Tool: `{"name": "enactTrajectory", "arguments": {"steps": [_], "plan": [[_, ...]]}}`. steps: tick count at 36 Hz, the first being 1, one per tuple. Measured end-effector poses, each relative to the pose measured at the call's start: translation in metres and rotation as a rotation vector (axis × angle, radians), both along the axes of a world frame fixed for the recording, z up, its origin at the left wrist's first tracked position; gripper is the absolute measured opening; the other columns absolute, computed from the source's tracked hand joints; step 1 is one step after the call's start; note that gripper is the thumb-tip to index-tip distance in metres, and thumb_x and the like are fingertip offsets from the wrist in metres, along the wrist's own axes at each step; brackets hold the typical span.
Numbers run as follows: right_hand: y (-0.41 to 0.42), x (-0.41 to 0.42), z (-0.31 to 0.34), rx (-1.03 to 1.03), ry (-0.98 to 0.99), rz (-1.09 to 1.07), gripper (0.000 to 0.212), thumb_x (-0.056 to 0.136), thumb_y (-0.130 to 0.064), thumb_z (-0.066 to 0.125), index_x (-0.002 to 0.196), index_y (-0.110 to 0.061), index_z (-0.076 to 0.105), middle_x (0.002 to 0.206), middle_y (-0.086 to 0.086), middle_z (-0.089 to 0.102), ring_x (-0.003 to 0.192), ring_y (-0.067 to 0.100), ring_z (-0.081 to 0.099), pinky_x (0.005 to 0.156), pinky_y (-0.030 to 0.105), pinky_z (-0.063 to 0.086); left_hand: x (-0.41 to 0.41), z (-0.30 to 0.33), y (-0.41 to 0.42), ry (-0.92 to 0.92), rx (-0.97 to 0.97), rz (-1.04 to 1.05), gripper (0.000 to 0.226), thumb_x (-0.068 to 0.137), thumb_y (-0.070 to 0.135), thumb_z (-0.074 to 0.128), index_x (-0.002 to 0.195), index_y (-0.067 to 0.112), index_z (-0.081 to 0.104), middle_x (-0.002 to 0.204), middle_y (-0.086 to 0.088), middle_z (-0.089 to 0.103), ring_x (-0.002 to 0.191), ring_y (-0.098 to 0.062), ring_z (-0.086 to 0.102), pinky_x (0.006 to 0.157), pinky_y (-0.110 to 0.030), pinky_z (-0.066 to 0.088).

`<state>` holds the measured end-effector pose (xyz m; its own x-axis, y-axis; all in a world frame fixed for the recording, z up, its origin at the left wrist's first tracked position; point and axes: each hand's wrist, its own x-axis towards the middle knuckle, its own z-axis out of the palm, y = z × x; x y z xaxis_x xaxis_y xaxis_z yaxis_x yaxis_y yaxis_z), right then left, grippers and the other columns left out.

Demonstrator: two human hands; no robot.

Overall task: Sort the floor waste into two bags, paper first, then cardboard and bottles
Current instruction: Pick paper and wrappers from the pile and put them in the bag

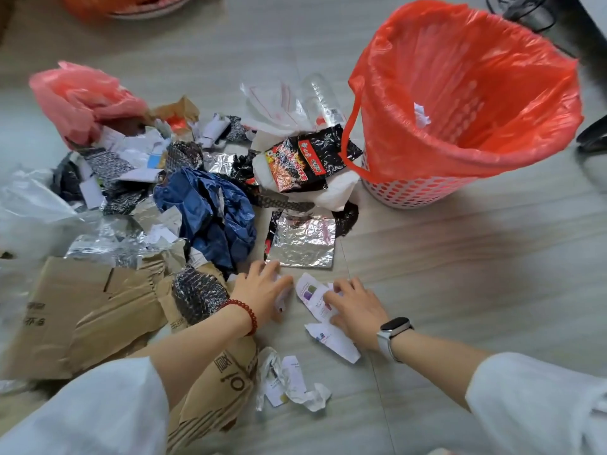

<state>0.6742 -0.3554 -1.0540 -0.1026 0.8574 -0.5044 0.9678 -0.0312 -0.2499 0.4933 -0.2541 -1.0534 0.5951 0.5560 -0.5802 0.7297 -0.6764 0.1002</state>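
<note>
Hands (307,297) gathering paper scraps (312,292) on floor; my loosely curled fingers could drop pieces short of red bag (460,93).

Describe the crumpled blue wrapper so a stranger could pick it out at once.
Start at the red-lined basket on the right and look left into the litter pile on the floor. In the middle of the pile, just left of the silver foil square, lies the crumpled blue wrapper. It is the only dark blue, glossy thing there.
</note>
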Motion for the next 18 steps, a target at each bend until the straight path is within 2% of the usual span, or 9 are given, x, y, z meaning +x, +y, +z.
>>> {"name": "enactTrajectory", "arguments": {"steps": [4,6,8,9,11,12,14,16,18], "plan": [[-0.002,-0.006,0.001,-0.018,0.013,-0.046,0.022,0.090,-0.011,0.049,0.112,-0.010,0.043,0.126,0.009,0.035,0.114,0.030,0.034,0.073,0.036,0.042,0.003,-0.002,-0.006,-0.042,0.010,-0.062,0.050,0.087,0.029,0.057,0.132,0.030,0.035,0.147,-0.008,0.018,0.129,-0.031,0.025,0.096,-0.043,0.041],[-0.002,-0.006,0.001,-0.012,0.020,-0.079,0.023,0.088,-0.005,0.048,0.110,-0.009,0.042,0.125,0.010,0.035,0.112,0.030,0.035,0.071,0.035,0.040,0.002,-0.005,-0.009,-0.050,0.041,-0.095,0.046,0.089,0.025,0.053,0.132,0.028,0.036,0.146,-0.009,0.019,0.127,-0.031,0.028,0.094,-0.041,0.042],[-0.002,-0.006,0.002,-0.007,0.031,-0.094,0.025,0.086,-0.001,0.046,0.109,-0.009,0.042,0.123,0.011,0.037,0.110,0.030,0.035,0.068,0.033,0.035,-0.001,-0.006,-0.011,-0.069,0.067,-0.133,0.042,0.088,0.021,0.054,0.128,0.023,0.041,0.140,-0.011,0.029,0.122,-0.032,0.036,0.088,-0.041,0.044],[-0.002,-0.005,0.002,-0.015,0.035,-0.090,0.027,0.085,-0.001,0.045,0.111,-0.009,0.042,0.123,0.012,0.037,0.111,0.030,0.036,0.068,0.033,0.033,-0.002,-0.005,-0.011,-0.115,0.082,-0.152,0.038,0.085,0.019,0.058,0.122,0.019,0.048,0.131,-0.012,0.040,0.114,-0.032,0.045,0.082,-0.041,0.046],[-0.001,-0.004,0.002,-0.034,0.050,-0.096,0.029,0.084,0.001,0.044,0.112,-0.007,0.042,0.123,0.012,0.037,0.112,0.030,0.036,0.069,0.032,0.031,-0.003,-0.001,-0.008,-0.176,0.110,-0.226,0.032,0.066,0.015,0.077,0.095,0.018,0.062,0.095,-0.007,0.061,0.081,-0.026,0.062,0.057,-0.035,0.049],[-0.001,-0.004,0.001,-0.035,0.059,-0.112,0.030,0.083,0.003,0.043,0.111,-0.007,0.043,0.123,0.012,0.038,0.112,0.029,0.036,0.069,0.032,0.031,-0.004,-0.005,-0.004,-0.189,0.157,-0.242,0.036,0.053,0.017,0.084,0.083,0.022,0.064,0.079,-0.001,0.062,0.065,-0.019,0.061,0.047,-0.029,0.046],[0.000,-0.001,0.001,-0.033,0.098,-0.160,0.031,0.081,0.007,0.042,0.109,-0.007,0.045,0.122,0.011,0.040,0.110,0.029,0.037,0.073,0.033,0.036,-0.001,-0.004,0.005,-0.247,0.201,-0.196,0.042,0.045,0.020,0.089,0.078,0.027,0.064,0.066,0.007,0.061,0.053,-0.012,0.058,0.039,-0.023,0.041],[0.003,0.004,0.004,-0.006,0.159,-0.211,0.031,0.081,0.007,0.043,0.108,-0.007,0.047,0.120,0.009,0.042,0.109,0.026,0.039,0.078,0.032,0.039,0.008,0.014,0.010,-0.351,0.191,-0.115,0.037,0.065,0.021,0.081,0.093,0.025,0.058,0.074,0.005,0.066,0.059,-0.016,0.062,0.042,-0.025,0.042],[0.011,0.014,0.009,0.090,0.227,-0.259,0.028,0.084,0.005,0.043,0.109,-0.007,0.050,0.116,0.007,0.044,0.109,0.024,0.041,0.081,0.027,0.038,0.020,0.035,0.019,-0.440,0.189,0.048,0.021,0.090,0.024,0.056,0.110,0.020,0.049,0.088,0.002,0.066,0.074,-0.019,0.064,0.047,-0.023,0.038]]}}
